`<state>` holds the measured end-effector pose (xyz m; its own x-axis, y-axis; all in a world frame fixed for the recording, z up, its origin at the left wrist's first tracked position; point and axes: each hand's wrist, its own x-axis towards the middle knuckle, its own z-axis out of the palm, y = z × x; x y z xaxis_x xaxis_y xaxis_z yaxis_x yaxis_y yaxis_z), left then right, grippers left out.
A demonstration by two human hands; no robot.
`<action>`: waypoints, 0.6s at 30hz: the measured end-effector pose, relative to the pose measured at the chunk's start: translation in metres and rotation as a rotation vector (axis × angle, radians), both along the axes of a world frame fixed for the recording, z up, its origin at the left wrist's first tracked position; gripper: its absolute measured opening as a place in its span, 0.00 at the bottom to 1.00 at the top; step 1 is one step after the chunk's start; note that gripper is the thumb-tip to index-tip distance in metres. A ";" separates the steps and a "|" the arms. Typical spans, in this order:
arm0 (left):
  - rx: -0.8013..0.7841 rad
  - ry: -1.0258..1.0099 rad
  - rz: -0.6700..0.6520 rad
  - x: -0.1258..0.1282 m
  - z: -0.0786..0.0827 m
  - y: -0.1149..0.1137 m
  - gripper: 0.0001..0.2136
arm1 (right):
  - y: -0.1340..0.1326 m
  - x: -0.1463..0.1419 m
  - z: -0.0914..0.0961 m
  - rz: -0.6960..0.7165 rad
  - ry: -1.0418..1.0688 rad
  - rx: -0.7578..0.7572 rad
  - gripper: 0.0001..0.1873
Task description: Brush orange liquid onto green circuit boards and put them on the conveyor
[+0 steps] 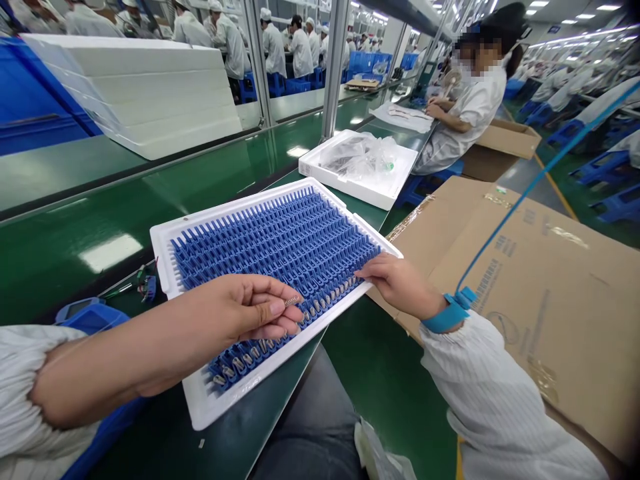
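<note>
While over the white tray (pixel 220 407), left hand (pixel 240 313) pinching a metal spring (pixel 291 301), right hand (pixel 400 285) loosely open at its rim.

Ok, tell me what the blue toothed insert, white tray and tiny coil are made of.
The blue insert: matte moulded plastic, judging by its uniform teeth. The white tray: probably smooth moulded plastic, maybe foam. The tiny coil: probably silvery metal, by its glint.

Long green workbenches (pixel 65 170) run beneath rows of ceiling lights (pixel 609 8).
</note>
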<state>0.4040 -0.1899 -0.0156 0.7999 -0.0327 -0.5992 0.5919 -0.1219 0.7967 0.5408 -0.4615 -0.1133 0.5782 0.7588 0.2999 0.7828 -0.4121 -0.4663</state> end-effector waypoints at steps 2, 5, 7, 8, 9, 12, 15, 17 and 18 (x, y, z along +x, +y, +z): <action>-0.080 0.061 0.016 0.002 -0.002 -0.001 0.04 | -0.001 -0.003 0.004 -0.018 0.007 0.046 0.11; -0.133 0.060 0.025 0.003 -0.004 -0.006 0.05 | 0.004 -0.019 0.017 -0.066 0.022 0.179 0.12; -0.160 0.038 0.010 0.002 -0.006 -0.010 0.05 | 0.014 -0.037 0.028 -0.048 0.059 0.290 0.10; -0.171 0.029 -0.004 0.002 -0.007 -0.013 0.06 | 0.021 -0.048 0.032 -0.011 0.089 0.350 0.10; -0.179 0.022 -0.021 0.001 -0.007 -0.016 0.07 | 0.030 -0.058 0.036 0.031 0.120 0.413 0.10; -0.198 0.028 -0.068 -0.001 -0.006 -0.026 0.11 | 0.054 -0.084 0.040 0.107 0.185 0.615 0.07; -0.187 0.033 -0.103 -0.003 -0.005 -0.031 0.14 | 0.068 -0.097 0.039 0.089 0.224 0.738 0.05; -0.158 0.026 -0.142 -0.007 -0.006 -0.029 0.15 | 0.067 -0.097 0.038 0.037 0.243 0.754 0.03; -0.119 0.011 -0.168 -0.009 -0.006 -0.027 0.15 | 0.063 -0.093 0.037 0.000 0.242 0.749 0.02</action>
